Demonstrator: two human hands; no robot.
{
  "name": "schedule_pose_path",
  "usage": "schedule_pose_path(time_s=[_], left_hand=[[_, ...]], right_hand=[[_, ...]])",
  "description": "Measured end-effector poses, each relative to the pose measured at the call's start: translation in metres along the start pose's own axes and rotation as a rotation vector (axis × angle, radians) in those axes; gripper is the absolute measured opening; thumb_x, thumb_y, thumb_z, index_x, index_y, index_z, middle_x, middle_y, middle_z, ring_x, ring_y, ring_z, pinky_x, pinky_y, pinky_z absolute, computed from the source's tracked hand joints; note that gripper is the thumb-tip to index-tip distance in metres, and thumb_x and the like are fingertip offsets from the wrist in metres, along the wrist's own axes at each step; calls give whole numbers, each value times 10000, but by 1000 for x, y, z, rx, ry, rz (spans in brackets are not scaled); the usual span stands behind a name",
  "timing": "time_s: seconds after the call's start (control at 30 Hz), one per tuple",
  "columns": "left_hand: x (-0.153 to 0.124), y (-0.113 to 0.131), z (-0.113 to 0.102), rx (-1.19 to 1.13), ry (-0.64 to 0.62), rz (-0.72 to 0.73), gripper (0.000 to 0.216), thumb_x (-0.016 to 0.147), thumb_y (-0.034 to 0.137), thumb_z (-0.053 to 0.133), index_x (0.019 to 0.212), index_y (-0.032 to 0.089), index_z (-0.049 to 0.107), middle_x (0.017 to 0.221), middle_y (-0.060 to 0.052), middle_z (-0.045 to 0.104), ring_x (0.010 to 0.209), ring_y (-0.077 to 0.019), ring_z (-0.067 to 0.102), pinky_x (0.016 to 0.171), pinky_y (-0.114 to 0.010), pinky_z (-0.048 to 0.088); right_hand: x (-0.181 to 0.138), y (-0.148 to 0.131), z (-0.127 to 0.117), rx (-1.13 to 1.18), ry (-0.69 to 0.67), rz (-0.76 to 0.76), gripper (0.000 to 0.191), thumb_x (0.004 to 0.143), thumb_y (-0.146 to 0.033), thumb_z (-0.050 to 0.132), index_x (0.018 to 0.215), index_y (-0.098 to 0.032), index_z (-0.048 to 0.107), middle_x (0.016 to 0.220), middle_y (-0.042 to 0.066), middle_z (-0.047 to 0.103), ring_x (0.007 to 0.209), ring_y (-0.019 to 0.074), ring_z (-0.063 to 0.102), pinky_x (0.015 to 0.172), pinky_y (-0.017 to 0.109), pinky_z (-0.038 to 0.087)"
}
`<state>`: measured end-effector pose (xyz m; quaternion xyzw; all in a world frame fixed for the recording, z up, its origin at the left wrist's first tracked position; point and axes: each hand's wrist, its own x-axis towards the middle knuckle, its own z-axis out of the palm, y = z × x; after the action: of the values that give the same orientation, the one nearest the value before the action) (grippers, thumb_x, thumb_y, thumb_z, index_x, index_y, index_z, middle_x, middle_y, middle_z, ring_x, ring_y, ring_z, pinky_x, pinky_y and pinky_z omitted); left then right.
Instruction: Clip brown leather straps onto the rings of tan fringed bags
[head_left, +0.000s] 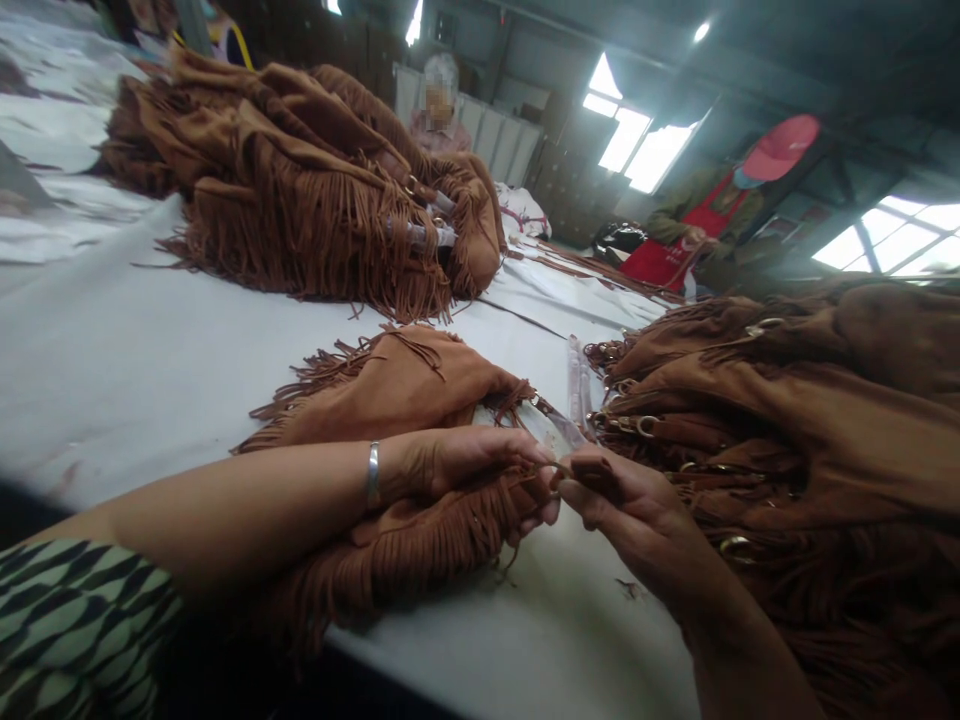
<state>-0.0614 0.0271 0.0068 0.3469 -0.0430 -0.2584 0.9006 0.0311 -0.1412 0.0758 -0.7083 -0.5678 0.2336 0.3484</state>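
A brown suede bag (420, 385) with long fringe lies on the white table in front of me. My left hand (480, 460), with a silver bracelet at the wrist, is closed around the bag's near corner by a metal ring (556, 467). Pinched in my right hand (622, 505) is a short brown strap end (596, 472) beside that ring. The two hands nearly meet, and the fingertips partly hide the join. Behind them, a strap with plastic wrap (559, 422) runs from the bag's far corner.
A heap of fringed brown bags (300, 200) sits at the back left. Another pile (825, 400), with metal rings showing, fills the right side of the white table (247, 310). Further back stand a person in a red apron (667, 255) and another person (442, 120).
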Motion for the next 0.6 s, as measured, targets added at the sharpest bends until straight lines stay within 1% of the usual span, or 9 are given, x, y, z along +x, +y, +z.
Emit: schedule_pose_path(time_s=[0.07,0.13,0.23,0.3,0.37,0.43,0.5,0.6], left_hand=[[-3,0,3,-7,48,7,285,709,370,615,820,109,637,738,-40,631,611,-140,574,571,-261,460],[-5,0,6,20,81,64,266,720,359,616,806,108,636,731,-38,618,609,-126,563,578,-249,451],[-6,1,9,93,131,126,238,730,334,606,749,98,629,684,-29,587,574,-99,528,561,-220,424],[-5,0,10,125,173,133,224,736,325,603,741,102,629,659,-18,571,560,-89,509,543,-204,404],[-4,0,12,160,208,117,211,731,316,611,741,106,630,635,-7,553,542,-85,490,517,-198,381],[-4,-1,15,190,247,112,199,717,303,618,734,105,628,619,-2,540,522,-82,464,492,-199,357],[-5,0,18,231,283,139,178,701,280,627,721,103,626,610,-1,539,514,-79,446,481,-201,338],[-5,0,18,313,288,166,177,692,282,644,718,107,632,588,8,536,510,-77,436,483,-205,326]], right_hand=[[0,3,-2,21,-38,65,197,925,-368,475,901,-194,565,714,-11,556,614,112,492,535,219,409],[0,7,-6,5,-55,120,253,941,-412,414,938,-192,540,670,-21,513,577,111,481,514,221,416],[-4,8,-13,-109,-34,148,299,957,-425,348,926,-190,531,631,-28,480,554,111,477,505,221,414],[-6,4,-18,-205,-12,142,271,950,-396,376,906,-190,546,634,-23,499,560,111,490,510,219,415],[-5,-2,-22,-279,4,107,217,933,-349,430,904,-192,577,642,-19,531,557,109,508,513,214,416],[-3,-7,-26,-323,25,37,176,914,-302,469,922,-197,610,672,-13,581,551,103,527,511,206,419],[0,-11,-29,-364,32,-47,162,899,-266,490,940,-201,633,737,0,635,585,107,562,542,204,436],[7,-15,-34,-442,-5,-122,168,889,-241,493,943,-193,645,806,21,667,651,125,597,598,215,451]])
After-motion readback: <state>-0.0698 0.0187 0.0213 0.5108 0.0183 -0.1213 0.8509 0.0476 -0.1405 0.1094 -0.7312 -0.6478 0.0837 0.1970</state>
